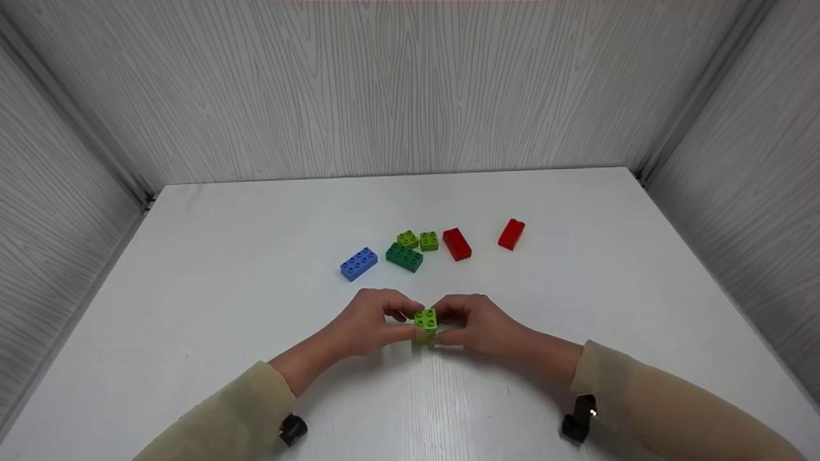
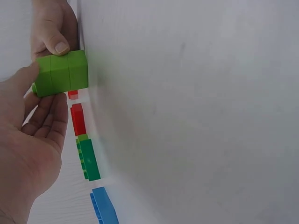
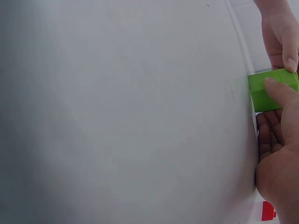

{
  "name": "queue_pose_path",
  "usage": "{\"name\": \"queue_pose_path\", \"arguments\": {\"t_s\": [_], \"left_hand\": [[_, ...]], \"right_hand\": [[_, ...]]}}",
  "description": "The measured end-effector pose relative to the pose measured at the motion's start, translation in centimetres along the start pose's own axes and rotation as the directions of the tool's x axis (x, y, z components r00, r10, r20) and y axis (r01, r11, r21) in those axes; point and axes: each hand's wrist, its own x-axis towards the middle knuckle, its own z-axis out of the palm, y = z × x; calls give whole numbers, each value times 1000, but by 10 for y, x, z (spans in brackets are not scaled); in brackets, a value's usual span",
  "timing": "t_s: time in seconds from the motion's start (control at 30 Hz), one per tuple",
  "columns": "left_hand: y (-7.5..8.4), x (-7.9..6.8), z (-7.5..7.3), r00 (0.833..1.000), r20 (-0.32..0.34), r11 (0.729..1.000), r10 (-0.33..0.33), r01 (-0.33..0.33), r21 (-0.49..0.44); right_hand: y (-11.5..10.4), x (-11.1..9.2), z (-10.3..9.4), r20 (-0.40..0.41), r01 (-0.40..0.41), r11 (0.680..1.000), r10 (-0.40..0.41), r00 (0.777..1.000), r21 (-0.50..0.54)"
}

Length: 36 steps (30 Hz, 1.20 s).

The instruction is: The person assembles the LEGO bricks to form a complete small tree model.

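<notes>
A stack of light green toy bricks (image 1: 425, 325) stands upright on the white table between both hands, studs facing up. Seams in the left wrist view divide the light green stack (image 2: 60, 72) into three layers. My left hand (image 1: 378, 320) pinches it from the left, thumb at the near side near the top and fingers behind. From the right, my right hand (image 1: 483, 324) grips the same stack, its thumb low on the near side in the right wrist view, where the stack (image 3: 264, 95) is partly covered by that thumb.
Beyond the hands lie a blue brick (image 1: 359, 264), a dark green brick (image 1: 404, 257) and two small light green bricks (image 1: 428, 241) close together. Two red bricks (image 1: 457, 244) are farther right. Pale wood-grain panels (image 1: 397, 89) wall the table (image 1: 224, 256) at back and sides.
</notes>
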Motion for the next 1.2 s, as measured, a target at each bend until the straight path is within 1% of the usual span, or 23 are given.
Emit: {"name": "queue_pose_path", "arguments": {"t_s": [0.23,0.37,0.63,0.73,0.87,0.97,1.07,1.2], "left_hand": [[1,0,0,1000,0,1000,-13,13,-18],[2,-1,1,1000,-8,1000,-12,12,-11],[0,-2,2,1000,-15,1000,-19,19,-19],[0,-2,2,999,-16,999,-32,31,-16],[3,-2,2,999,-18,999,-31,31,-10],[4,-2,2,999,-19,999,-37,36,-9],[3,-3,3,999,-20,999,-47,47,-19],[2,-5,-3,999,-38,998,-34,32,-54]], "right_hand": [[-1,-1,-1,1,-23,1000,23,1000,-10],[-2,-1,-2,2,-35,999,35,999,-19],[-4,-1,-3,4,-44,999,44,999,10],[-6,-1,-4,-6,-36,999,36,999,26],[-9,-2,-4,-13,6,999,-5,1000,48],[-10,-2,-4,-15,23,998,-22,1000,50],[-10,-2,-4,-11,19,999,-19,1000,50],[-10,-1,-4,-2,18,998,-17,1000,58]]}}
